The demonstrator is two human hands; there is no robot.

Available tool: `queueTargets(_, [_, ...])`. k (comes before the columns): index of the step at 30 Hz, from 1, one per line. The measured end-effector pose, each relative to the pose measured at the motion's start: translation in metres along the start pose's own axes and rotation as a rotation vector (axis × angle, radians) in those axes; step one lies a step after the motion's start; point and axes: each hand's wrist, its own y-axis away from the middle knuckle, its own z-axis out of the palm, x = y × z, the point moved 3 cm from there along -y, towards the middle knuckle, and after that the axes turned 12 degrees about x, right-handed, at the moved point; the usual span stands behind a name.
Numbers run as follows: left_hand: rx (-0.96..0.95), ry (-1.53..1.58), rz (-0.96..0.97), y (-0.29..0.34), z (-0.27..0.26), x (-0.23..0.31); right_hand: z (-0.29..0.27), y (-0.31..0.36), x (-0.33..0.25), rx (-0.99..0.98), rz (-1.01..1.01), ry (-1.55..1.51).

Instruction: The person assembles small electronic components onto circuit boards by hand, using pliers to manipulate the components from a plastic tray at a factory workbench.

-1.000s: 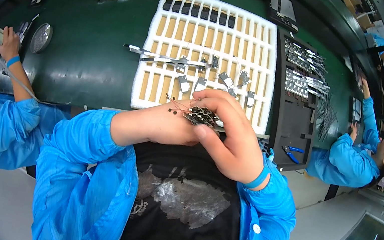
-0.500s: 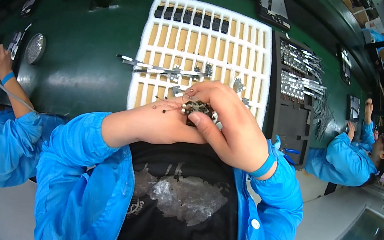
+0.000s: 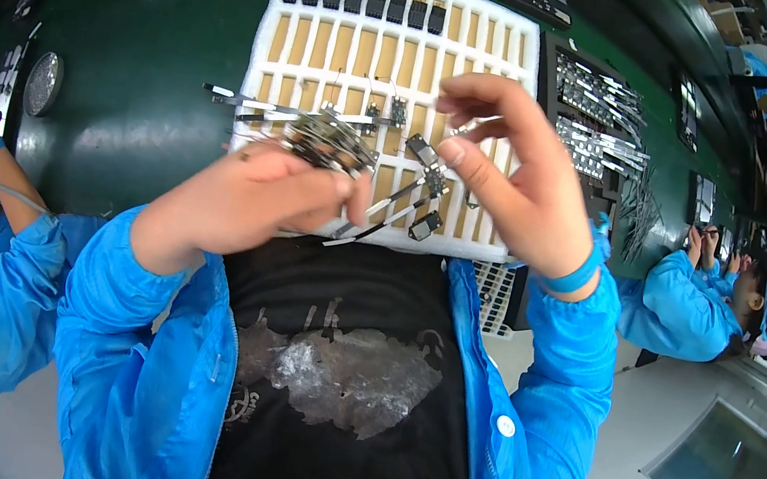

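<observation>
My left hand (image 3: 258, 198) is closed round a bundle of small circuit boards (image 3: 324, 140) over the near left part of a white foam tray (image 3: 263, 47). The bundle is smeared by motion. My right hand (image 3: 526, 177), with a blue wrist band, is over the tray's right side, its thumb and fingers apart. Close to its thumb lies a small black module (image 3: 423, 152) with a strip cable; I cannot tell whether they touch. Another small module (image 3: 426, 225) rests nearer me. More small boards (image 3: 386, 114) and black-and-white strip cables (image 3: 254, 104) lie across the tray's dividers.
Several black blocks (image 3: 367, 1) fill slots along the tray's far row. A dark tray (image 3: 551, 75) of boards with strip cables (image 3: 598, 123) stands at the right. A round metal lid-like disc (image 3: 43, 84) lies at the left. Co-workers in blue sit on both sides.
My hands were together at the tray's near edge and have parted. The left has moved left with the bundle, the right up and right. Modules with strip cables now show between them.
</observation>
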Motion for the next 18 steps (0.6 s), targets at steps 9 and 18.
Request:
queueTargets(9, [0.332, 0.195, 0.205, 0.025, -0.071, -0.017, -0.032, 0.019, 0.064, -0.246, -0.156, 0.617])
queueTargets(18, [0.377, 0.096, 0.213, 0.019, -0.058, -0.022, -0.018, 0.004, 0.077, -0.358, -0.395, 0.636])
